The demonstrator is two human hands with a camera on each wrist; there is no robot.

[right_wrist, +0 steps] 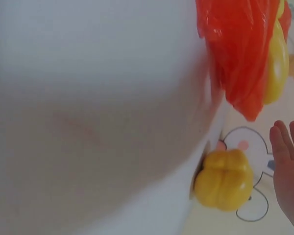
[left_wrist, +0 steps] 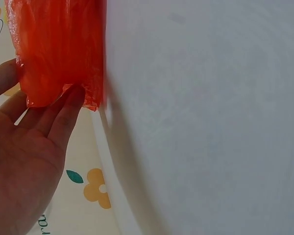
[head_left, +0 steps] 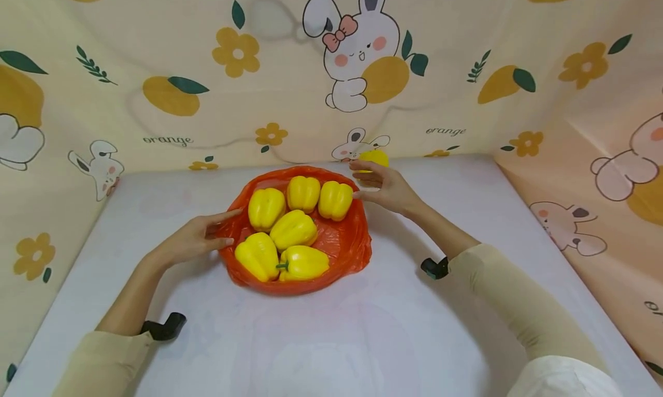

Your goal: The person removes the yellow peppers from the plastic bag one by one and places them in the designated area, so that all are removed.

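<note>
A red plastic bag [head_left: 336, 259] stands spread wide with its rim rolled down, and several yellow bell peppers [head_left: 294, 230] lie inside it. At its left side my left hand [head_left: 189, 241] touches the rim with loosely extended fingers; in the left wrist view some fingertips are hidden by the red plastic [left_wrist: 59, 49]. My right hand [head_left: 391, 190] is held at the bag's right rim, near the pepper [head_left: 335, 201] there. Its fingers are extended and hold nothing. Another yellow bell pepper [right_wrist: 224, 180] sits outside the bag, beyond the right hand and partly covered by it in the head view.
A white tabletop [head_left: 331, 339] lies under the bag. Behind it rises a cream cloth [head_left: 290, 57] printed with rabbits, flowers and oranges, which also runs along both sides. Black wrist mounts [head_left: 167, 327] show beneath the beige sleeves.
</note>
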